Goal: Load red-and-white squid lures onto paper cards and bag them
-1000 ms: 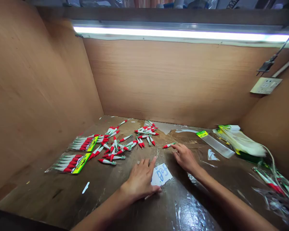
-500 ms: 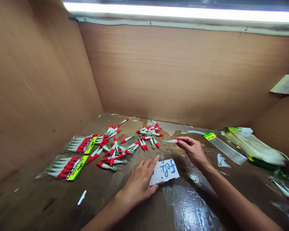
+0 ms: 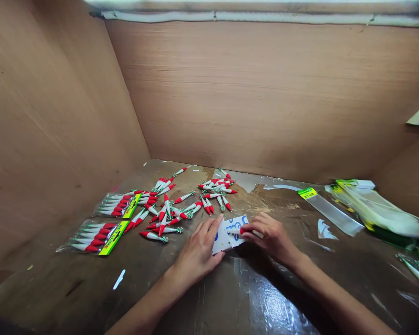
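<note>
My right hand (image 3: 273, 237) pinches a squid jig (image 3: 235, 231) by its red end. The jig's white body lies over a small white cardboard piece (image 3: 222, 240) with blue handwriting; whether they touch I cannot tell. My left hand (image 3: 199, 249) grips that cardboard from its left side, thumb along the near edge and fingers at the far edge. Beyond the hands lies a loose pile of red-and-white squid jigs (image 3: 166, 208), and a smaller group of jigs (image 3: 216, 188) is behind the cardboard.
Two filled lure packs (image 3: 113, 237) with yellow-green headers lie at the left. To the right are a clear packet (image 3: 330, 214) and a stack of clear bags (image 3: 380, 209). Plywood walls (image 3: 258, 102) enclose the back and sides. White scraps (image 3: 119, 279) dot the tabletop.
My right hand has brought the jig left and nearer, from beyond the cardboard to above it. My left hand keeps its grip on the cardboard. The camera view has tilted slightly down.
</note>
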`<state>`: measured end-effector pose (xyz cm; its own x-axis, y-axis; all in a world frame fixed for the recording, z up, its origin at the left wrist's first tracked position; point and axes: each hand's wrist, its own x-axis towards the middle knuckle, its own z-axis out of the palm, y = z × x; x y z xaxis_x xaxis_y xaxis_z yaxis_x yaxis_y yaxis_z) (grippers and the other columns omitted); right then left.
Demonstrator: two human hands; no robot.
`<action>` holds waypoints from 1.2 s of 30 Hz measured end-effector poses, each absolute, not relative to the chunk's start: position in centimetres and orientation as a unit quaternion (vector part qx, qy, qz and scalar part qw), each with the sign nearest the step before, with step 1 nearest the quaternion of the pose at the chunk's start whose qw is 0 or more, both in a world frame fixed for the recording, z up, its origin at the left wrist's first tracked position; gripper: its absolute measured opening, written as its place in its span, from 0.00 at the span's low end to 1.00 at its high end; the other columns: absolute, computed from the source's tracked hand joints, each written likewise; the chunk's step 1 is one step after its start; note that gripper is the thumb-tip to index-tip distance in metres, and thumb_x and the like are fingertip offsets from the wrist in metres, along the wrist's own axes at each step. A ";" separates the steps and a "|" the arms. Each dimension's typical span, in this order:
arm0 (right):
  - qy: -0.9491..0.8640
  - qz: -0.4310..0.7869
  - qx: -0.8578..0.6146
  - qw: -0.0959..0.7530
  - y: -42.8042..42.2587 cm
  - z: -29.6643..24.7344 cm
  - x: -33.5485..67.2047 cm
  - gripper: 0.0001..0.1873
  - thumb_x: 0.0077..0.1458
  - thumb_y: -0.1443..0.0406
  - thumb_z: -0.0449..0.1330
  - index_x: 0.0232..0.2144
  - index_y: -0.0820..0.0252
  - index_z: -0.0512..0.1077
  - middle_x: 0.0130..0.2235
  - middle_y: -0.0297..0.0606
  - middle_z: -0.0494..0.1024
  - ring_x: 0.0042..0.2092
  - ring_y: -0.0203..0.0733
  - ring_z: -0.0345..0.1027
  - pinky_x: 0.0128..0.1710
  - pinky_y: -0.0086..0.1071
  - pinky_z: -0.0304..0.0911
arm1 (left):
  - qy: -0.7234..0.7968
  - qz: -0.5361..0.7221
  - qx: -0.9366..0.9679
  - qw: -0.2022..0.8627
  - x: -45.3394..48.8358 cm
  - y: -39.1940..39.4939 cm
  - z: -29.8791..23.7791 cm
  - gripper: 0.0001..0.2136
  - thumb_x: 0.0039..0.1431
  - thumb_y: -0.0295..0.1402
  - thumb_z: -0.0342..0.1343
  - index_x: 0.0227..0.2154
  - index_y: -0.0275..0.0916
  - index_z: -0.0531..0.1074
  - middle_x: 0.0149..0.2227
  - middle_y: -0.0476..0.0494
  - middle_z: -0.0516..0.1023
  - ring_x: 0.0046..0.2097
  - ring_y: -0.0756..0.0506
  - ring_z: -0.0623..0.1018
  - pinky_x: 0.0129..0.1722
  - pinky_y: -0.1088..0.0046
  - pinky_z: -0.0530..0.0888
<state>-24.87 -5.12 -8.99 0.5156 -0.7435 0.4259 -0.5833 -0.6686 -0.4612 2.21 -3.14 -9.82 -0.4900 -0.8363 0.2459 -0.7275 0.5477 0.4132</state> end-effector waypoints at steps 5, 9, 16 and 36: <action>0.368 -0.238 -0.890 0.127 -3.7 -10.4 -21.6 0.12 0.68 0.63 0.52 0.43 0.55 0.76 0.38 0.39 0.74 0.40 0.42 0.60 0.40 0.35 0.57 | -0.858 -0.140 0.444 0.216 2.1 -3.0 -9.8 0.46 0.53 0.28 0.63 0.69 0.46 0.41 0.62 0.44 0.58 0.61 0.42 0.61 0.62 0.64 0.62; 0.319 -0.202 -0.902 0.210 -4.2 -9.2 -21.7 0.11 0.66 0.66 0.54 0.38 0.54 0.77 0.40 0.36 0.74 0.43 0.39 0.63 0.44 0.34 0.57 | -0.854 -0.144 0.450 0.215 2.4 -3.0 -9.8 0.48 0.51 0.27 0.64 0.69 0.48 0.41 0.63 0.46 0.57 0.61 0.42 0.61 0.62 0.64 0.62; 0.370 -0.243 -0.882 0.158 -12.0 -5.9 -20.7 0.09 0.63 0.67 0.55 0.40 0.59 0.75 0.39 0.38 0.76 0.43 0.39 0.68 0.45 0.31 0.60 | -0.854 -0.132 0.461 0.202 2.7 -3.2 -10.0 0.50 0.49 0.29 0.66 0.69 0.46 0.41 0.61 0.43 0.59 0.59 0.40 0.63 0.60 0.61 0.64; 0.440 -0.240 -0.864 0.052 -18.0 -4.5 -22.4 0.16 0.61 0.68 0.54 0.51 0.56 0.72 0.43 0.39 0.77 0.42 0.41 0.71 0.40 0.30 0.62 | -0.853 -0.149 0.449 0.220 2.9 -2.8 -9.4 0.47 0.49 0.30 0.66 0.68 0.46 0.45 0.61 0.43 0.60 0.59 0.38 0.64 0.60 0.60 0.65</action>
<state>-22.38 -17.98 -4.52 0.4978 -0.7854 0.3679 -0.7352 -0.6072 -0.3015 2.94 -2.82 -9.36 -0.4995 -0.8321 0.2412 -0.7010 0.5518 0.4519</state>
